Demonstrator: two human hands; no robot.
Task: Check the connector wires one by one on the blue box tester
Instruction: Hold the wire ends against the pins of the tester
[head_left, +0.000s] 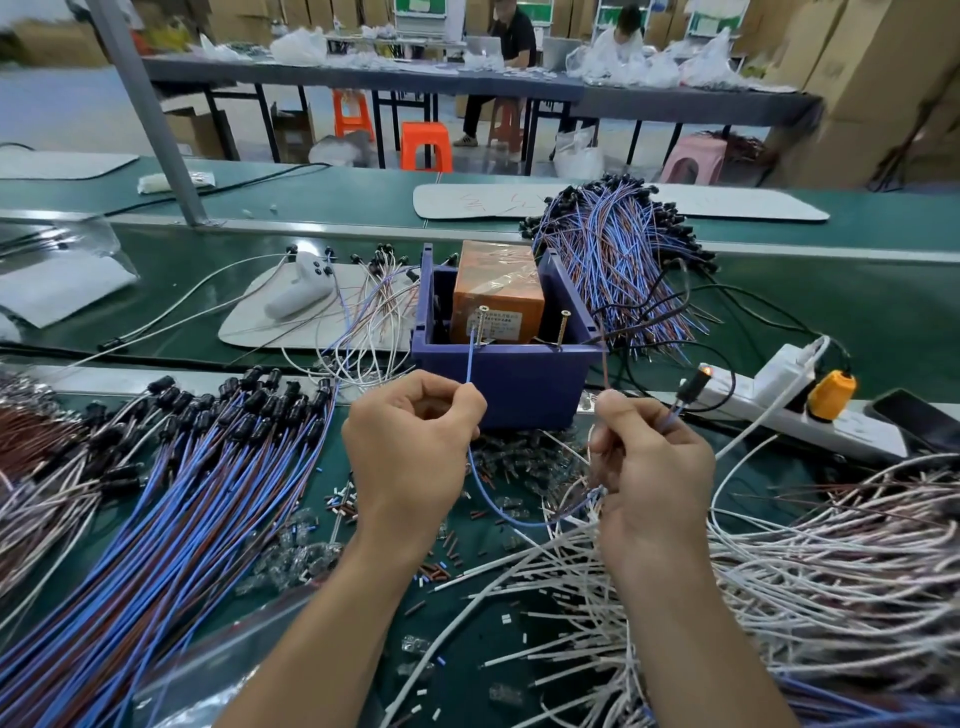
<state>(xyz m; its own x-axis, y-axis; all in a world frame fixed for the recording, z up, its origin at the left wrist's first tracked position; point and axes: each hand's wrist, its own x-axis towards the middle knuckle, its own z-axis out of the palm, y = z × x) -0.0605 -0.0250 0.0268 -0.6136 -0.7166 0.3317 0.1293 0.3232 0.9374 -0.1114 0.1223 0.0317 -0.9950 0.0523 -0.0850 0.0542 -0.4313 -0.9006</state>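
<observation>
The blue box tester (511, 382) stands mid-table with an orange block (496, 296) inside and two upright screws (483, 325) at its front rim. My left hand (410, 447) pinches a blue wire (470, 364) whose tip touches the left screw. My right hand (649, 462) grips the brown wire (605, 366) that runs up toward the right screw (563, 327), and also holds the wire's black connector (691, 387), whose end glows orange. The blue wire loops below, between both hands.
A big bundle of blue-brown connector wires (171, 493) lies at the left, another (618, 249) behind the box, white wires (805, 561) at the right. A white power strip (810, 410) with an orange plug sits at right. Wire scraps litter the green mat.
</observation>
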